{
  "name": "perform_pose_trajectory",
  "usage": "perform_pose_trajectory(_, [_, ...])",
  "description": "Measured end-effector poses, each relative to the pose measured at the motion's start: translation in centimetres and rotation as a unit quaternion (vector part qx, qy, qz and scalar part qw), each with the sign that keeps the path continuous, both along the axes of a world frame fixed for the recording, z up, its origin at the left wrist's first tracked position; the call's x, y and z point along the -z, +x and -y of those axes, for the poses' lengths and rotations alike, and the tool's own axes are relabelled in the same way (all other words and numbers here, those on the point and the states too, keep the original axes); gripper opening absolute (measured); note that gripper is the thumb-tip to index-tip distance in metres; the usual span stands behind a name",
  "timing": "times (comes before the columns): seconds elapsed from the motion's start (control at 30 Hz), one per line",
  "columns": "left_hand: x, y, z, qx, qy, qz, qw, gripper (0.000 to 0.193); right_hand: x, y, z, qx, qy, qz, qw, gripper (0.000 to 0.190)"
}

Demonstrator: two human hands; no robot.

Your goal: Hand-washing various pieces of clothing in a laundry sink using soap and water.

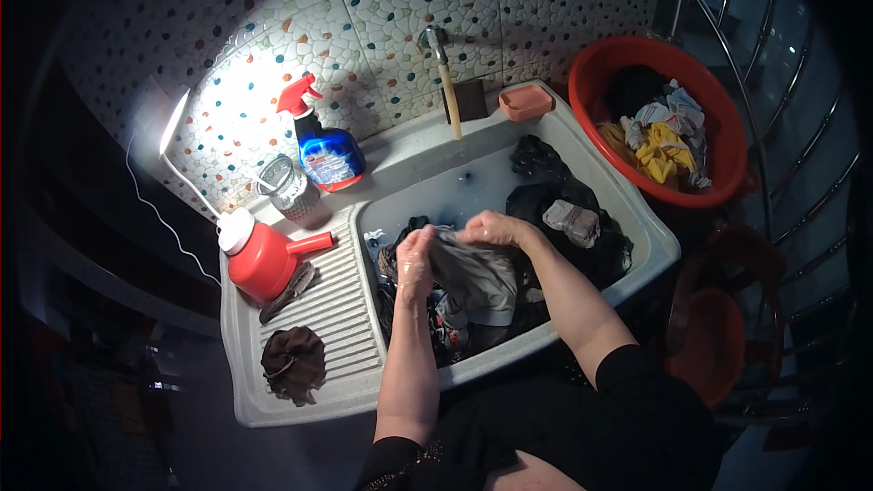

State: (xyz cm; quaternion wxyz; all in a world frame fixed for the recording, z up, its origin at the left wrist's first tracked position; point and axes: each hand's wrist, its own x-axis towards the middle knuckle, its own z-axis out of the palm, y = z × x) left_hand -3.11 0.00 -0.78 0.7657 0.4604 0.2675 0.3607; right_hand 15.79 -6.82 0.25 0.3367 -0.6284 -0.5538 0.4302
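Note:
Between my two hands hangs a wet grey cloth garment (pixel 481 279), held up by its top edge over the basin of a laundry sink (pixel 436 164). My left hand (pixel 414 260) pinches its left corner, and my right hand (pixel 492 228) grips the edge farther right. Dark wet clothes (pixel 453 334) lie beneath it in the basin, partly hidden by the garment and my forearms. Cloudy water shows towards the back. To the right of my right hand, a greyish wrapped block, perhaps soap, (pixel 571 221) rests on black cloth (pixel 607 256).
Left of the basin, the ribbed washboard (pixel 341 317) bears a brown cloth (pixel 294 363), a brush (pixel 288 292) and a red ladle (pixel 262 262). Behind stand a plastic cup (pixel 290 191), a blue spray bottle (pixel 331 153) and a lit lamp (pixel 175 121). A faucet (pixel 443 75), pink soap dish (pixel 526 103) and red clothes tub (pixel 723 184) are farther right.

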Motion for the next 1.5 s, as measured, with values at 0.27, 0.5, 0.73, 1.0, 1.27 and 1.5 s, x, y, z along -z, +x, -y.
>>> perform_pose_trajectory(0.27, [-0.2,-1.1,-1.2,-0.005,-0.196,0.072,0.978,0.041,1.6,1.1,-0.4,0.061,0.054,-0.32,0.944,0.011])
perform_pose_trajectory(0.5, [4.9,2.7,-1.1,0.048,-0.301,0.044,0.952,0.027,1.8,-4.6,-1.1,0.087,0.214,-0.295,0.927,0.018])
perform_pose_trajectory(0.73, [10.0,0.4,-0.8,0.131,-0.255,0.338,0.897,0.029,-2.5,-12.4,0.0,0.077,0.24,0.235,0.939,0.041])
perform_pose_trajectory(1.0, [8.6,1.1,-0.1,0.173,-0.178,0.335,0.909,0.03,-0.3,-10.8,-0.5,0.126,0.333,0.242,0.903,0.038])
perform_pose_trajectory(1.27, [1.6,2.3,2.0,0.093,-0.291,-0.017,0.952,0.039,1.5,-6.2,-2.3,0.245,0.307,0.185,0.901,0.04])
perform_pose_trajectory(1.5, [-2.4,0.7,3.2,0.208,0.042,-0.181,0.96,0.032,-1.2,-2.2,-0.9,0.171,0.311,0.088,0.931,0.046])
